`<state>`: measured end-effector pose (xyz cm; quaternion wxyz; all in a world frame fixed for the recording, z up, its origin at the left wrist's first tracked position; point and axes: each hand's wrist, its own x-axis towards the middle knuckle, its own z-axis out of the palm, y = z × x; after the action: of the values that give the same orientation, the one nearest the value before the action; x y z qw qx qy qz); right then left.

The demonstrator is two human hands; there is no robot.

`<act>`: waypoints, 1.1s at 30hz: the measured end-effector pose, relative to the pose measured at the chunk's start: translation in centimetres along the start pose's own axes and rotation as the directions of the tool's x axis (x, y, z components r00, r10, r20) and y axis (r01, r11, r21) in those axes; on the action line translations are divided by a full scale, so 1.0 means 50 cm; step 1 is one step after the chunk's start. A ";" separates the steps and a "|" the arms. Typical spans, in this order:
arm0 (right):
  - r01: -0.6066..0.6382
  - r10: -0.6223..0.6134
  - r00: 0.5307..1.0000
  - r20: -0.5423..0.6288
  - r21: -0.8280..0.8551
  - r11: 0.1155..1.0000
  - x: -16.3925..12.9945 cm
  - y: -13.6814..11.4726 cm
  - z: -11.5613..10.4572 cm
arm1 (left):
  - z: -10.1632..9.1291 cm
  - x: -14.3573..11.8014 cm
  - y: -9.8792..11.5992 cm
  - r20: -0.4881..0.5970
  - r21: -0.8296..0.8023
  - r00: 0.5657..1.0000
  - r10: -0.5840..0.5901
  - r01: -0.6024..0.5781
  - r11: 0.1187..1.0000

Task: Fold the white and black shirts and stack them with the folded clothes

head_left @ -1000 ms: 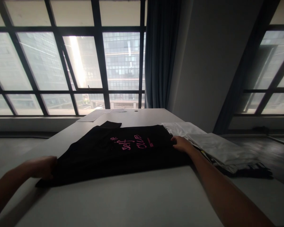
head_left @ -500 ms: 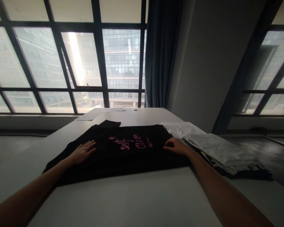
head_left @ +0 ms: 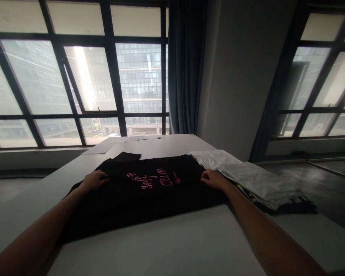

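Observation:
A black T-shirt (head_left: 161,199) with pink lettering lies spread on the white table, one sleeve pointing away from me. Over its left part, my left hand (head_left: 94,180) is closed, fingers curled down onto the black cloth. My right hand (head_left: 214,180) pinches the shirt near its right edge, thumb and forefinger together. Just beyond that hand sits a stack of folded white garments (head_left: 253,178), with dark cloth under it.
The white table (head_left: 172,245) stretches away toward the windows. Sheets of paper (head_left: 100,147) lie at its far left, near a round hole (head_left: 159,138). A blue curtain (head_left: 184,76) hangs beside a grey pillar (head_left: 235,84) behind the table.
My left hand has gone from lying flat with fingers stretched to curled on the shirt's cloth. The right hand keeps its pinch. The camera view has shifted slightly.

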<state>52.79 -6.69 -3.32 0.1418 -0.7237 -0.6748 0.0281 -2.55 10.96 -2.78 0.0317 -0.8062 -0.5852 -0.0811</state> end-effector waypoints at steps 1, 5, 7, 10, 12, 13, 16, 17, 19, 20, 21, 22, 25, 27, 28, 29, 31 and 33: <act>-0.001 0.001 1.000 -0.010 -0.004 1.000 0.001 -0.002 -0.002 | -0.015 0.000 -0.002 -0.020 -0.011 1.000 0.009 -0.010 1.000; 0.066 -0.066 0.985 -0.157 -0.007 0.998 0.006 -0.014 -0.008 | -0.072 -0.010 -0.013 -0.120 -0.090 0.993 -0.006 -0.005 0.996; 0.065 -0.074 0.979 -0.191 -0.051 0.997 0.009 -0.018 -0.007 | -0.083 -0.018 -0.013 -0.142 -0.063 0.989 -0.046 0.037 0.997; 0.033 -0.057 0.982 -0.178 -0.135 0.990 0.012 -0.021 -0.005 | -0.076 -0.030 0.008 -0.157 0.064 0.982 -0.106 0.118 0.991; 0.004 -0.037 0.983 -0.180 -0.184 0.983 0.010 -0.028 -0.006 | -0.063 -0.037 0.034 -0.192 0.146 0.978 -0.086 0.115 0.983; -0.010 -0.029 0.981 -0.190 -0.199 0.980 0.008 -0.034 -0.007 | -0.056 -0.040 0.050 -0.208 0.168 0.977 -0.057 0.093 0.981; 0.032 -0.061 0.971 -0.232 -0.129 0.991 0.001 -0.063 -0.007 | -0.031 -0.053 0.103 -0.193 0.129 0.980 0.038 -0.013 0.992; 0.090 -0.104 0.966 -0.237 -0.068 0.994 -0.001 -0.074 -0.004 | -0.020 -0.059 0.119 -0.158 0.090 0.985 0.073 -0.059 0.994; 0.225 -0.210 0.955 -0.208 0.054 0.973 -0.004 -0.096 0.008 | 0.005 -0.073 0.142 -0.038 0.013 0.990 0.137 -0.137 0.990; 0.266 -0.249 0.955 -0.159 0.096 0.959 -0.005 -0.104 0.017 | 0.016 -0.079 0.149 0.039 -0.019 0.987 0.158 -0.158 0.987; 0.275 -0.266 0.960 -0.089 0.118 0.954 -0.005 -0.110 0.026 | 0.026 -0.084 0.152 0.118 -0.044 0.978 0.172 -0.168 0.985; 0.256 -0.257 0.966 -0.003 0.122 0.959 -0.005 -0.114 0.035 | 0.032 -0.087 0.152 0.184 -0.064 0.965 0.184 -0.175 0.982; 0.176 -0.189 0.965 0.184 0.086 0.981 -0.004 -0.113 0.052 | 0.025 -0.071 0.144 0.258 -0.085 0.945 0.202 -0.186 0.979; 0.194 -0.206 0.962 0.181 0.078 0.978 -0.004 -0.108 0.053 | 0.004 -0.035 0.137 0.210 -0.070 0.956 0.205 -0.195 0.978; 0.214 -0.224 0.961 0.163 0.079 0.974 -0.004 -0.106 0.051 | -0.008 -0.011 0.134 0.169 -0.061 0.966 0.195 -0.188 0.980; 0.227 -0.237 0.960 0.146 0.081 0.970 -0.005 -0.105 0.048 | -0.019 0.018 0.132 0.129 -0.052 0.976 0.178 -0.172 0.984; 0.233 -0.244 0.961 0.132 0.093 0.968 -0.008 -0.104 0.044 | -0.032 0.085 0.124 0.068 -0.045 0.992 0.108 -0.105 0.993; 0.217 -0.232 0.963 0.135 0.115 0.969 -0.012 -0.107 0.043 | -0.033 0.157 0.112 0.057 -0.052 0.998 -0.003 0.006 0.999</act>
<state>47.06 -6.66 -4.16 0.1293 -0.6305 -0.7589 0.0988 4.98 16.32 0.42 -0.0063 -0.8076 -0.5851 -0.0735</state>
